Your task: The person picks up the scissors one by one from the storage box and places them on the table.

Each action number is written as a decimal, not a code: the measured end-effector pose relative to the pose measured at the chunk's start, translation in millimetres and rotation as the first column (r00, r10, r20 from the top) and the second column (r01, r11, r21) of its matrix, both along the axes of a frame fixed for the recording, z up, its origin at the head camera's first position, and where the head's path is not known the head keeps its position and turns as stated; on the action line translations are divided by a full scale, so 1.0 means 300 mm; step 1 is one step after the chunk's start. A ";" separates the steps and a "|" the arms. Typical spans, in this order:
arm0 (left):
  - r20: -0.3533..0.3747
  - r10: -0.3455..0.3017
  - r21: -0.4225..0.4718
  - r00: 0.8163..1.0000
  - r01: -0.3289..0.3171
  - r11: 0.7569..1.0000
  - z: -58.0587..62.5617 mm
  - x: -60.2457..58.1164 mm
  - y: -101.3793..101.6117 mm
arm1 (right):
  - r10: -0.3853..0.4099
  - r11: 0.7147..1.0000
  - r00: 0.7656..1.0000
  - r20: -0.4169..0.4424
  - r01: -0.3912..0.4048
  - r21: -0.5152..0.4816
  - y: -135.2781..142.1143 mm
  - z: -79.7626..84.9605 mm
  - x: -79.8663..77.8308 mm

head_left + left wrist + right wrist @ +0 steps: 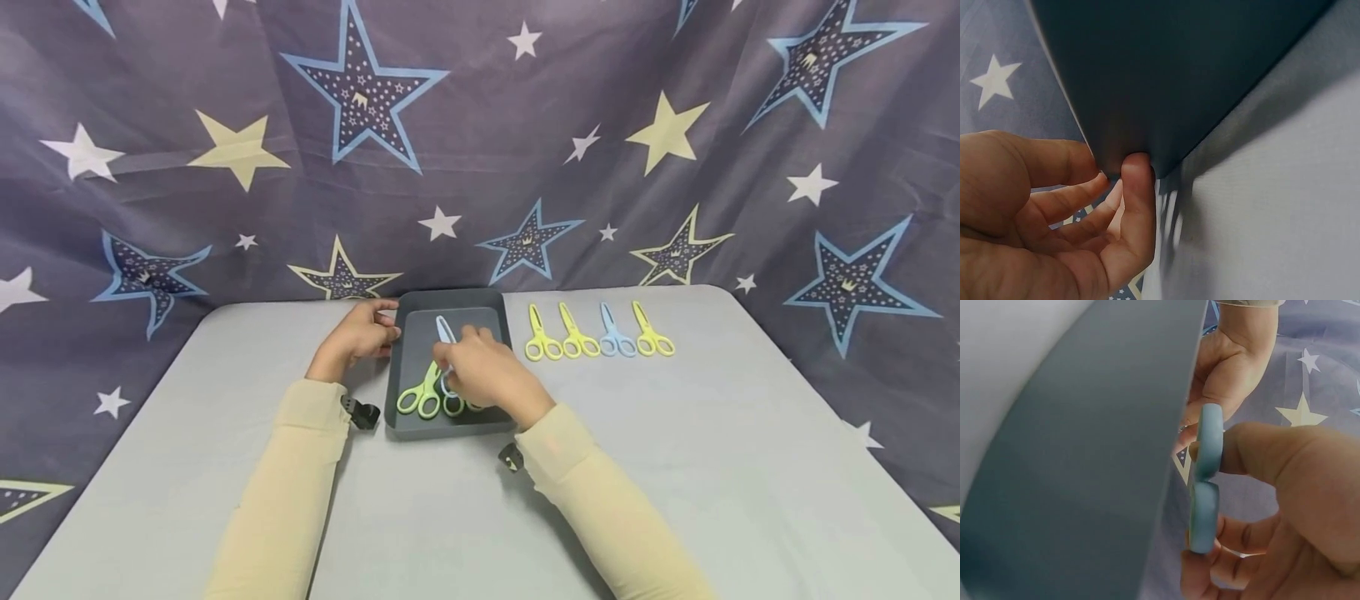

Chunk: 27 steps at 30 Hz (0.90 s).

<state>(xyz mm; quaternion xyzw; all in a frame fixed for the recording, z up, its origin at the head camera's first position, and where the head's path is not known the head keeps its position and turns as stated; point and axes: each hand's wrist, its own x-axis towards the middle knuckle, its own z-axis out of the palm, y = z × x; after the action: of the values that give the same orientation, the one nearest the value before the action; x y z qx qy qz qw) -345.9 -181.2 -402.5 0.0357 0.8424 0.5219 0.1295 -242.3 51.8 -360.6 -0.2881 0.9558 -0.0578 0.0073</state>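
A pair of light blue scissors point(444, 328) is in my right hand point(483, 364), over the dark grey tray point(450, 429). The right wrist view has the blue handle loops point(1210, 444) between thumb and fingers. Inside the tray, green scissors point(426, 393) lie with their handles toward me; more green handles point(453, 407) show beside them, partly covered by the right hand and the blue scissors. At the tray's far left side is my left hand point(365, 332). Up close, its curled fingers point(1137, 187) hold the tray's outer wall point(1179, 75) at the rim.
To the tray's right, yellow scissors point(542, 337), a second yellow pair point(577, 335), blue scissors point(617, 335) and a third yellow pair point(653, 333) lie in a row on the pale tabletop point(675, 450). A star-patterned curtain point(480, 150) hangs behind the table.
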 end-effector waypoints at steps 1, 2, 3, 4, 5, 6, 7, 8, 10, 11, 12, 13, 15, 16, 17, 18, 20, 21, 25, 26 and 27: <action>0.001 -0.003 0.003 1.000 0.003 1.000 -0.001 0.000 0.002 | -0.004 1.000 1.000 -0.002 0.004 0.001 0.005 0.002 0.002; -0.002 -0.008 0.003 1.000 0.008 1.000 -0.002 0.000 0.004 | -0.008 1.000 1.000 -0.008 0.008 0.000 0.010 0.005 0.004; -0.005 -0.007 0.005 1.000 0.007 1.000 -0.004 -0.002 0.005 | -0.011 1.000 1.000 -0.017 0.011 -0.003 0.016 0.009 0.005; -0.006 -0.006 0.007 1.000 0.006 1.000 -0.006 -0.004 0.005 | -0.013 1.000 1.000 -0.024 0.013 -0.004 0.022 0.013 0.006; -0.008 -0.002 0.004 1.000 0.002 1.000 -0.007 -0.006 0.006 | -0.016 1.000 0.999 -0.029 0.016 -0.008 0.028 0.018 0.007; -0.007 -0.001 0.005 1.000 0.001 1.000 -0.008 -0.006 0.006 | -0.020 1.000 0.999 -0.035 0.020 -0.011 0.035 0.023 0.008; -0.005 0.001 0.004 1.000 -0.001 1.000 -0.009 -0.006 0.005 | -0.022 1.000 0.999 -0.041 0.022 -0.008 0.042 0.027 0.008; -0.003 0.000 0.005 1.000 0.000 1.000 -0.010 -0.005 0.004 | -0.025 1.000 0.999 -0.045 0.025 -0.006 0.050 0.031 0.008; -0.001 0.003 0.005 1.000 -0.003 1.000 -0.012 -0.005 0.002 | -0.032 1.000 0.998 -0.051 0.031 -0.002 0.066 0.037 0.007; 0.000 0.005 0.007 1.000 -0.005 1.000 -0.013 -0.004 0.000 | -0.035 0.999 0.998 -0.055 0.035 0.000 0.074 0.038 0.006; 0.001 0.006 0.010 1.000 -0.006 1.000 -0.014 -0.001 -0.002 | -0.039 0.999 0.998 -0.055 0.039 0.001 0.083 0.040 0.006; 0.001 0.006 0.011 1.000 -0.006 1.000 -0.014 0.000 -0.002 | -0.044 0.999 0.998 -0.055 0.044 0.000 0.095 0.042 0.005; 0.002 0.006 0.012 1.000 -0.006 1.000 -0.015 0.002 -0.002 | -0.054 0.999 0.997 -0.049 0.053 -0.008 0.119 0.046 0.006; 0.004 0.005 0.011 1.000 -0.005 1.000 -0.016 0.003 -0.002 | -0.058 0.998 0.997 -0.048 0.058 -0.009 0.132 0.045 0.006; 0.006 0.005 0.012 1.000 -0.005 1.000 -0.017 0.004 -0.002 | -0.064 0.998 0.997 -0.041 0.064 -0.014 0.147 0.046 0.008; 0.006 0.001 0.011 1.000 -0.001 1.000 -0.018 0.004 -0.003 | -0.068 0.998 0.997 -0.038 0.068 -0.018 0.161 0.045 0.009; 0.004 -0.001 0.009 1.000 0.001 1.000 -0.018 0.004 -0.002 | -0.077 0.997 0.996 -0.041 0.076 -0.021 0.191 0.040 0.010; 0.005 0.000 0.013 1.000 0.000 1.000 -0.017 0.005 -0.002 | -0.083 0.996 0.995 -0.046 0.082 -0.022 0.206 0.037 0.010; 0.002 0.003 0.017 1.000 -0.003 1.000 -0.012 0.006 0.000 | -0.110 0.994 0.992 -0.056 0.109 -0.018 0.259 0.024 0.013; 0.001 0.003 0.016 1.000 -0.003 1.000 -0.011 0.006 0.000 | -0.115 0.993 0.992 -0.057 0.115 -0.017 0.270 0.021 0.014; 0.002 0.002 0.016 1.000 -0.002 1.000 -0.010 0.005 0.001 | -0.118 0.993 0.991 -0.055 0.117 -0.016 0.281 0.019 0.016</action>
<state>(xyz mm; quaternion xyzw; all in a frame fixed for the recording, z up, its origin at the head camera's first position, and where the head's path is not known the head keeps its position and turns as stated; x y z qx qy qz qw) -344.4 -181.0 -405.5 0.0351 0.8382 0.5286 0.1294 -237.7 136.0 -355.0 -0.2327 0.9706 -0.0561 -0.0247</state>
